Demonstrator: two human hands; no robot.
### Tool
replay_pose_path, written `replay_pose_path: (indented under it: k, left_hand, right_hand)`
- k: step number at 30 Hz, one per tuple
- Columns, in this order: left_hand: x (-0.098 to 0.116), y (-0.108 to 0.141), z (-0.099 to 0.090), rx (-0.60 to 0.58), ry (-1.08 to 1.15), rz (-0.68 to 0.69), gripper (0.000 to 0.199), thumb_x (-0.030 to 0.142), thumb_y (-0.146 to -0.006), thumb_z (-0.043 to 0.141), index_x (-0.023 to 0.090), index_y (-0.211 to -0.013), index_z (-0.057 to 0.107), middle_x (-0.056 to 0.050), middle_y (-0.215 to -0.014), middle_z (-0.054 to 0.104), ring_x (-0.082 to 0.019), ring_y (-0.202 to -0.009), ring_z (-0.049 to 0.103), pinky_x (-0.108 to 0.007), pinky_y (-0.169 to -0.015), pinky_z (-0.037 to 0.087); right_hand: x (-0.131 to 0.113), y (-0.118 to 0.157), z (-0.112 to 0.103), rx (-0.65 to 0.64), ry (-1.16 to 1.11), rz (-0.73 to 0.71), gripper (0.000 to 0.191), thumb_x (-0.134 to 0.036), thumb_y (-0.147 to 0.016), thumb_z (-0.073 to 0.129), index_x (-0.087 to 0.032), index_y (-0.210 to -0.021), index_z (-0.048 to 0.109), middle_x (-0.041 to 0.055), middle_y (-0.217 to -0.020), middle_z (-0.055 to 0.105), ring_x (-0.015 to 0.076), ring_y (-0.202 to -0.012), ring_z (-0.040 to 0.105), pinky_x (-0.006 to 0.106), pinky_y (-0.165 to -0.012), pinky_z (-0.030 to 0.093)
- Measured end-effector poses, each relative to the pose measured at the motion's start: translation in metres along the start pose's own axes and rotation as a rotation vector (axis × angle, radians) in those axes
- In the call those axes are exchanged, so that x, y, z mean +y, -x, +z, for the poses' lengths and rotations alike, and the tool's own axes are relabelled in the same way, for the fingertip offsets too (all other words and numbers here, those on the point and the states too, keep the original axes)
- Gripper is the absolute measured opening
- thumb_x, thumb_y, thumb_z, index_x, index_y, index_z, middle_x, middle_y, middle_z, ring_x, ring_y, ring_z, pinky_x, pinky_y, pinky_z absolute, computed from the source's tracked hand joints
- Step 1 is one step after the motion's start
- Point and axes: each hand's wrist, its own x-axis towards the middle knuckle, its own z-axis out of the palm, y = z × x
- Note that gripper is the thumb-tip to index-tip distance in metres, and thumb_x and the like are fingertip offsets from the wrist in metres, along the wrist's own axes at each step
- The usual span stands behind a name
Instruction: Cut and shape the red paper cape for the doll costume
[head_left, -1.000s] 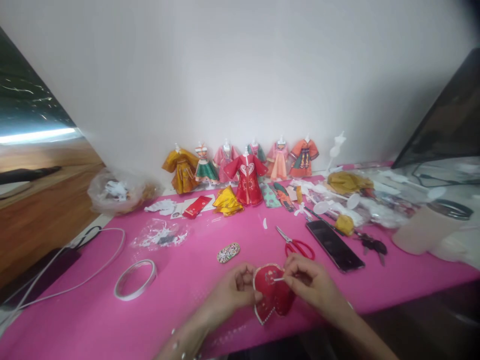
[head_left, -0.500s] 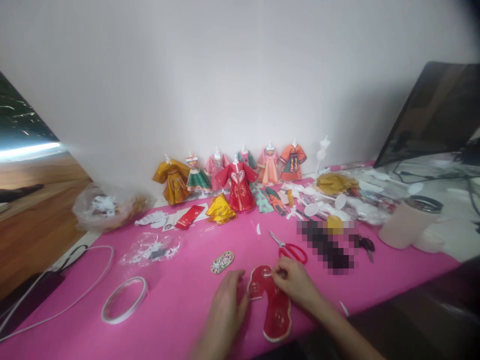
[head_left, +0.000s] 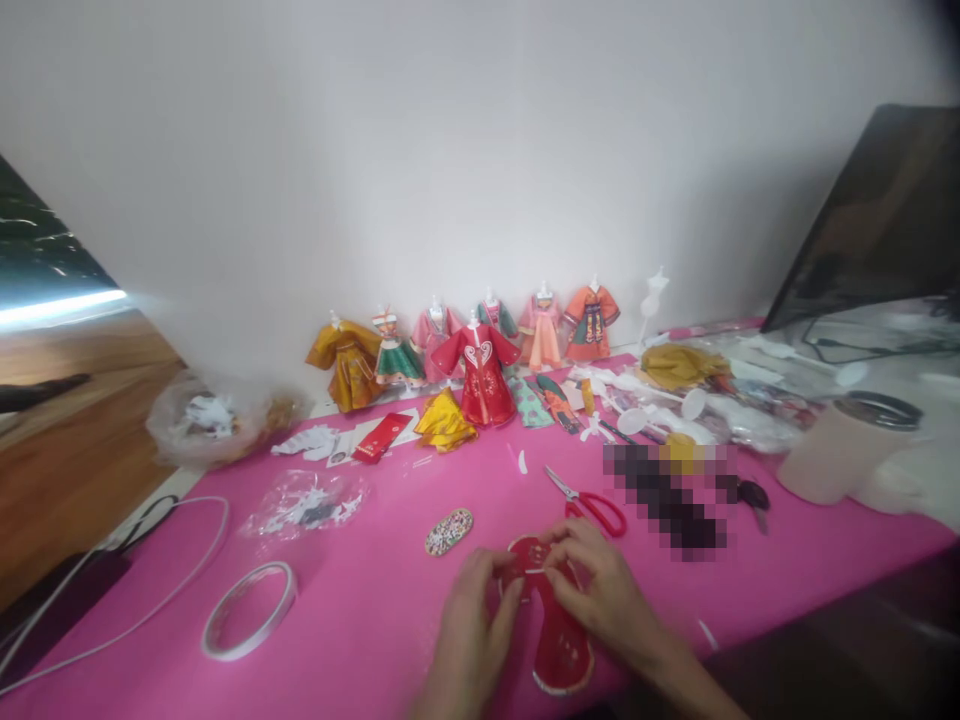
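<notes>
Matte white wall point(head_left: 450, 130) rises behind a smooth pink-topped desk point(head_left: 367, 620). Close to the desk's front edge lies a curved, lobed red fabric piece point(head_left: 561, 640) with pale, textured trim. Over it the right hand point(head_left: 596, 578) pinches a thin white strip point(head_left: 535, 571); the left hand point(head_left: 480, 605) touches the upper lobe with bent fingers, whether gripping I cannot tell. Beyond lie a speckled oval point(head_left: 449, 532) and metal scissors point(head_left: 592, 508) with red loops.

Miniature dressed forms point(head_left: 486, 385) stand beyond the left grip point(head_left: 474, 612); a white cable point(head_left: 227, 512) curves across the worktop point(head_left: 360, 600) to its far left. A pale cup point(head_left: 844, 452) and dark monitor point(head_left: 877, 215) stand beyond, rightward of the right grip point(head_left: 604, 580).
</notes>
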Motion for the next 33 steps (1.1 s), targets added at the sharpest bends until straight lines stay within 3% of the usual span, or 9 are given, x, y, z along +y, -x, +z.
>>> replay_pose_path:
  k: [8, 17, 21, 24, 30, 33]
  left_hand:
    - [0.005, 0.000, 0.005, 0.000, 0.060, -0.035, 0.012, 0.014, -0.084, 0.058, 0.019, -0.073, 0.057, -0.004, -0.081, 0.062, -0.020, -0.081, 0.058, -0.032, -0.077, 0.044]
    - [0.004, 0.002, 0.006, 0.044, -0.090, 0.005, 0.017, 0.001, -0.069, 0.063, 0.017, -0.070, 0.058, -0.003, -0.077, 0.065, -0.017, -0.075, 0.059, -0.030, -0.074, 0.043]
    - [0.005, 0.002, -0.004, 0.051, -0.201, 0.112, 0.019, 0.000, -0.068, 0.065, 0.018, -0.072, 0.061, -0.001, -0.078, 0.067, -0.015, -0.077, 0.063, -0.026, -0.075, 0.046]
    - [-0.001, -0.006, -0.033, 0.083, -0.457, 0.148, 0.019, 0.002, -0.069, 0.064, 0.021, -0.074, 0.064, 0.001, -0.083, 0.069, -0.014, -0.081, 0.064, -0.022, -0.075, 0.049]
    - [-0.038, -0.050, -0.132, 0.280, -0.732, -0.016, 0.020, 0.014, -0.088, 0.047, 0.019, -0.084, 0.066, -0.007, -0.090, 0.069, -0.019, -0.079, 0.065, -0.030, -0.074, 0.049]
    - [-0.048, -0.064, -0.168, 0.312, -0.891, -0.126, 0.025, 0.020, -0.090, 0.044, 0.016, -0.087, 0.068, -0.012, -0.094, 0.068, -0.024, -0.080, 0.065, -0.034, -0.073, 0.048]
  right_hand:
    - [0.008, 0.004, 0.009, -0.027, -0.029, -0.038, 0.013, -0.017, -0.082, 0.057, -0.024, -0.075, 0.065, 0.0063, -0.095, 0.069, 0.0245, -0.094, 0.066, 0.037, -0.081, 0.053]
    - [0.032, 0.005, 0.013, -0.090, 0.079, -0.218, 0.015, -0.025, -0.088, 0.061, -0.026, -0.077, 0.071, 0.0073, -0.098, 0.072, 0.0239, -0.094, 0.070, 0.030, -0.078, 0.059]
    - [0.039, 0.002, 0.011, -0.103, 0.121, -0.355, 0.014, -0.027, -0.089, 0.063, -0.027, -0.098, 0.074, 0.0072, -0.105, 0.073, 0.0214, -0.097, 0.071, 0.026, -0.080, 0.060]
    - [0.046, 0.004, 0.003, -0.061, 0.159, -0.360, 0.024, -0.029, -0.091, 0.062, -0.028, -0.113, 0.071, 0.0067, -0.108, 0.074, 0.0218, -0.098, 0.072, 0.027, -0.082, 0.061]
    - [0.061, 0.020, -0.011, 0.004, 0.209, -0.318, 0.017, -0.027, -0.090, 0.062, -0.029, -0.103, 0.073, 0.0034, -0.096, 0.075, 0.0206, -0.087, 0.074, 0.026, -0.075, 0.062]
    - [0.056, 0.026, -0.012, 0.039, 0.220, -0.281, 0.014, -0.022, -0.089, 0.061, -0.027, -0.098, 0.071, 0.0038, -0.089, 0.073, 0.0206, -0.084, 0.072, 0.028, -0.073, 0.061]
